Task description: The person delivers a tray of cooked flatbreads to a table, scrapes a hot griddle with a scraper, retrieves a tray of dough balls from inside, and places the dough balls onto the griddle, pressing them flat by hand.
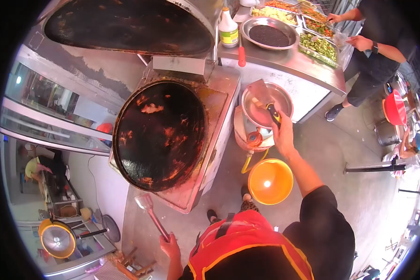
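Observation:
My right hand [283, 135] is closed around the yellow-and-black handle of a scraper [260, 92]. The scraper's wide blade is over a metal bowl [284, 95]; whether it touches the bowl I cannot tell. My left hand [171, 246], low in the view, grips the long reddish handle of a brush [145, 202]. The brush's pale head points up, close to the near edge of a round black griddle [158, 140]. Brown and orange residue marks the griddle's dark surface. Its large round lid [130, 25], blackened inside, stands raised behind it.
An orange bowl [270, 182] is below the metal bowl, near my legs. On the steel counter [284, 65] are a bottle [228, 30], a pan of dark contents [270, 36] and trays of chopped food [318, 46]. Another person [382, 51] works there at right.

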